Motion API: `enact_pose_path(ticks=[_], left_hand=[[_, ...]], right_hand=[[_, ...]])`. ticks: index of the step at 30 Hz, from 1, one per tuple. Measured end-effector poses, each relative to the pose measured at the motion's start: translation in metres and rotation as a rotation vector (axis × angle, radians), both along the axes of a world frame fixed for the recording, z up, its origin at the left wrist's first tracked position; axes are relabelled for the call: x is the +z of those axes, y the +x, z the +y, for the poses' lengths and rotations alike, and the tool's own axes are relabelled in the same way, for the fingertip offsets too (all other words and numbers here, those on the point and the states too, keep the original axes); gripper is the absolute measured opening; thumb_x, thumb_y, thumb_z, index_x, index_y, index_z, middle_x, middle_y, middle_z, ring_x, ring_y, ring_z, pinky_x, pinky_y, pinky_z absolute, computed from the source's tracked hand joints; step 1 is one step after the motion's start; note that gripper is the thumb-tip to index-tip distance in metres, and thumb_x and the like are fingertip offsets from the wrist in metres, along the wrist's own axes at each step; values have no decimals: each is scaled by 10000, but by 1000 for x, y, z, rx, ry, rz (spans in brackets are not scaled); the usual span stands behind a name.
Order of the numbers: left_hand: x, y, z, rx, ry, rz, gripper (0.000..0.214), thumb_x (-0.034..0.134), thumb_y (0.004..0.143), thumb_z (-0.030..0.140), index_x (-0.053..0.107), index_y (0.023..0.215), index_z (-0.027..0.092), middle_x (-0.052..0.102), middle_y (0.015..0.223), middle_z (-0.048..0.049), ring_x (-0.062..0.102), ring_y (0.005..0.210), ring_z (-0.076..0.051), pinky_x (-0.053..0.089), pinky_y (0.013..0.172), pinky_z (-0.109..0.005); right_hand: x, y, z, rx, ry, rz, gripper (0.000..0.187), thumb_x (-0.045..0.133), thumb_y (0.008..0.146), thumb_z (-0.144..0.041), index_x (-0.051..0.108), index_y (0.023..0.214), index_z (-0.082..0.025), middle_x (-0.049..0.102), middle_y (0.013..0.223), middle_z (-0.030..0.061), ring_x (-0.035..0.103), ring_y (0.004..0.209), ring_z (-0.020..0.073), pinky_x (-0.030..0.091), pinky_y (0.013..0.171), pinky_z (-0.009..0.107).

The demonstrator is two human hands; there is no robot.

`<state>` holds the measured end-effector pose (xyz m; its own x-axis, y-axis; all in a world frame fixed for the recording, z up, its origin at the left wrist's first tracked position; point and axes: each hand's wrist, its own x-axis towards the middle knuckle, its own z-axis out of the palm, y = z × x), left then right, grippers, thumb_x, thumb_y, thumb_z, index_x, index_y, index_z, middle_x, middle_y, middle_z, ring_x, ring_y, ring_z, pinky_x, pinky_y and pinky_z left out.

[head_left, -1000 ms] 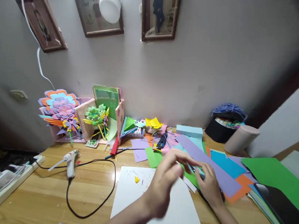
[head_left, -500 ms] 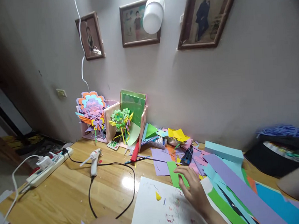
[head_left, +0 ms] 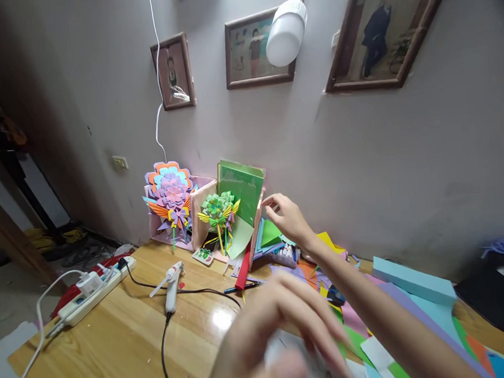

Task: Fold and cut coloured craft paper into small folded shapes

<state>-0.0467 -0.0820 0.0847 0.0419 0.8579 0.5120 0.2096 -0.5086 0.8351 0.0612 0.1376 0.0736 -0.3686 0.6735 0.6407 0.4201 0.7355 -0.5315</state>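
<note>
My right hand point(head_left: 289, 220) reaches forward at the end of an outstretched arm, fingers bent and thumb apart. Its fingertips are close to the upper right edge of a pink cardboard box point(head_left: 204, 207); whether they touch is not clear. In that box stand a green folder point(head_left: 243, 184) and a green paper flower point(head_left: 216, 207) with yellow wings. Close to the camera, my left hand point(head_left: 266, 332) is raised over the table, blurred, its fingers loosely curved and apart with nothing in them. Behind it, a white sheet point(head_left: 288, 343) is mostly hidden.
A glue gun point(head_left: 172, 288) with a black cord lies at the left, beside a power strip point(head_left: 97, 292). A large layered paper flower point(head_left: 172, 189) stands at the back left. Coloured paper and a light-blue paper box point(head_left: 414, 281) cover the right side. A black cap point(head_left: 497, 298) sits far right.
My right hand has left the green paper on the table and moved up and forward to the pink box. My left hand has come up into view. The camera view has shifted left and up.
</note>
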Motion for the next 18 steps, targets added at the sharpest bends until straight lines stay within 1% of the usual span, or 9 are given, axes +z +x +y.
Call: enact_pose_path(ticks=[1, 2, 4, 5, 7, 9, 11, 13, 18], left_hand=[[-8, -4, 21, 39, -19, -4, 284, 322, 788, 360, 584, 866, 283, 596, 850, -66, 537, 888, -242, 420, 793, -437], [-21, -10, 45, 165, -51, 13, 245, 341, 804, 304, 570, 871, 248, 579, 909, -70, 529, 913, -222, 413, 823, -406], [-60, -22, 97, 512, -110, 132, 196, 407, 771, 204, 548, 905, 192, 545, 971, -91, 510, 950, -218, 389, 861, -385], [-83, -28, 121, 630, -154, 233, 213, 432, 743, 159, 539, 927, 167, 528, 1000, -108, 491, 987, -231, 369, 888, -390], [-124, -38, 162, 708, -224, 418, 300, 472, 695, 96, 518, 990, 126, 499, 1039, -136, 469, 1030, -246, 357, 903, -375], [-152, -43, 188, 735, -249, 501, 332, 475, 698, 86, 499, 1028, 108, 488, 1054, -142, 461, 1046, -243, 356, 905, -355], [-166, -44, 203, 728, -231, 560, 364, 472, 709, 85, 481, 1071, 123, 487, 1067, -128, 462, 1045, -232, 357, 896, -343], [-170, -42, 211, 722, -196, 599, 374, 491, 711, 101, 483, 1084, 129, 493, 1058, -124, 466, 1031, -240, 361, 879, -350], [-179, -43, 220, 752, -163, 553, 207, 450, 761, 121, 547, 942, 139, 539, 957, -111, 503, 954, -232, 375, 843, -358]], right_hand=[[-1, -3, 4, 25, -94, 18, 155, 437, 760, -203, 582, 803, -172, 616, 784, 44, 567, 707, 164, 431, 697, 300], [-4, -6, 5, 50, -184, 43, 159, 433, 759, -213, 585, 786, -170, 624, 737, 34, 577, 673, 155, 435, 675, 289], [-18, -8, 3, 81, -311, 104, 165, 431, 755, -226, 583, 782, -167, 629, 665, 21, 586, 632, 146, 439, 637, 270], [-26, -8, 1, 81, -345, 125, 165, 431, 754, -231, 580, 783, -167, 626, 638, 16, 582, 613, 144, 438, 617, 264], [-41, -5, -2, 64, -383, 133, 163, 433, 752, -245, 576, 778, -169, 618, 602, 9, 563, 569, 137, 429, 574, 256], [-50, 0, 0, 54, -406, 123, 162, 441, 748, -257, 576, 768, -170, 614, 588, 7, 549, 548, 134, 421, 553, 253], [-52, 3, 6, 56, -420, 126, 163, 452, 740, -265, 580, 758, -166, 613, 584, 6, 549, 551, 134, 420, 554, 252], [-49, 5, 13, 73, -439, 151, 169, 458, 735, -274, 581, 756, -161, 612, 583, 7, 550, 553, 132, 417, 550, 248], [-45, 8, 16, 124, -464, 211, 176, 461, 743, -288, 574, 774, -157, 607, 600, 11, 546, 565, 130, 405, 524, 236]])
